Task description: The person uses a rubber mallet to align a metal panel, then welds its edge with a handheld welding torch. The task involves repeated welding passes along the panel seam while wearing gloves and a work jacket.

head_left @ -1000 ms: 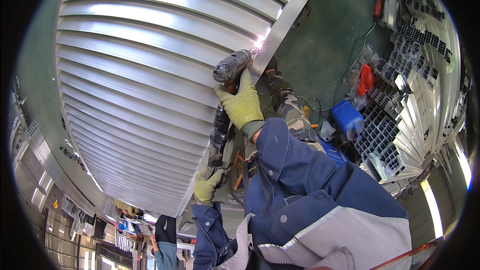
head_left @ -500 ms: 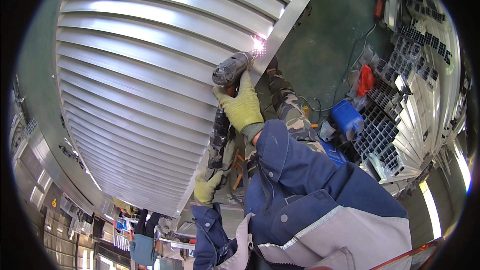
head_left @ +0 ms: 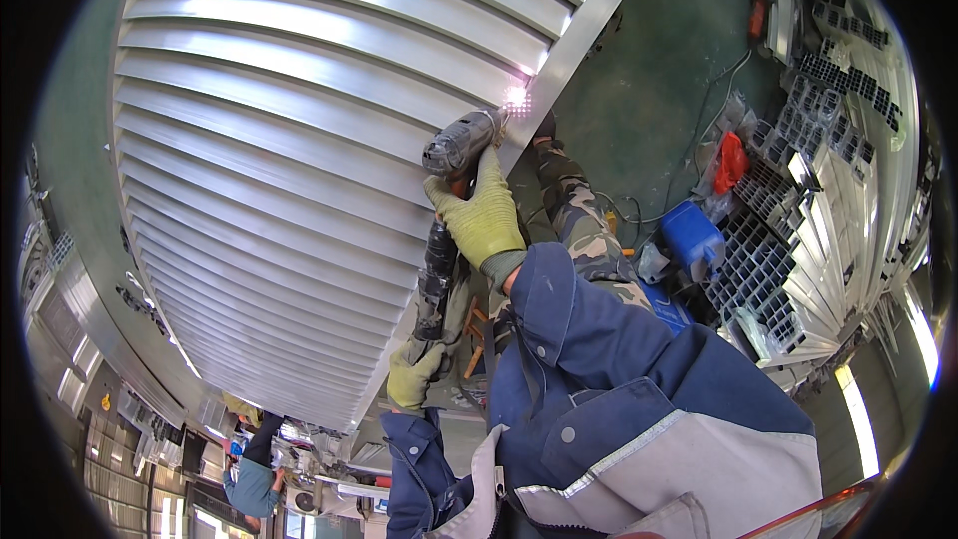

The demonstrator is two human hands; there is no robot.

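My right hand [head_left: 480, 208], in a yellow-green knit glove, is closed around the orange-and-black handle of a dark welding gun [head_left: 461, 147]. The gun's tip points up and right at a bright pinkish-white glow [head_left: 516, 98], where a louver slat meets the edge bar of a large silver louvered metal panel [head_left: 269, 160]. Below the handle, a thick black-wrapped cable [head_left: 435, 274] runs down to my left hand [head_left: 413, 375]. Gloved alike, my left hand is closed around the lower end of that cable, next to the panel's edge.
Right of the panel are a leg in camouflage trousers [head_left: 579, 210], a blue jug [head_left: 693, 235] and a red bag [head_left: 730, 162]. Stacked metal tubes [head_left: 758, 260] fill the far right, with a thin cable on the green floor. A co-worker [head_left: 253, 484] bends at the lower left.
The glow has become smaller and sits slightly lower, with the gun shifted barely downward. The co-worker at the lower left has moved left. Both hands keep their grips.
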